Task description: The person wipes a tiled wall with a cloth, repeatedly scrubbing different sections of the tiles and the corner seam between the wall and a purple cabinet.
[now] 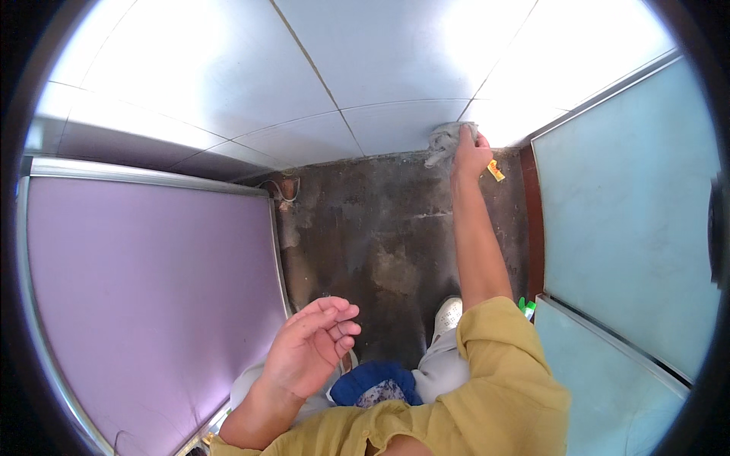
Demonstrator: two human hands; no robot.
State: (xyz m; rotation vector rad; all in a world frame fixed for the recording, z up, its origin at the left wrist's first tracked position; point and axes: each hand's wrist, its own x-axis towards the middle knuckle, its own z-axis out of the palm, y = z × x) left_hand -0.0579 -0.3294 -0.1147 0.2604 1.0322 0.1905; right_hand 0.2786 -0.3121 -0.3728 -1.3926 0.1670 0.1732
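My right hand [474, 153] reaches far out and grips a crumpled grey cloth [443, 141]. The cloth lies against the lowest part of the white tiled wall [405, 128], close to where the wall meets the dark, stained floor [365, 239]. Just right of that hand, a small yellow wrapper with printing [495, 170] lies on the floor. My left hand [319, 342] is raised before my body with its palm turned inward, fingers loosely curled and apart. It holds nothing.
A purple panel [154, 285] in a metal frame stands on the left, pale blue cabinet doors [627, 199] on the right. A cable [288, 194] hangs at the far left corner. Beside the lower door lies a green-capped item [528, 308]. My white shoe [448, 315] rests on the floor.
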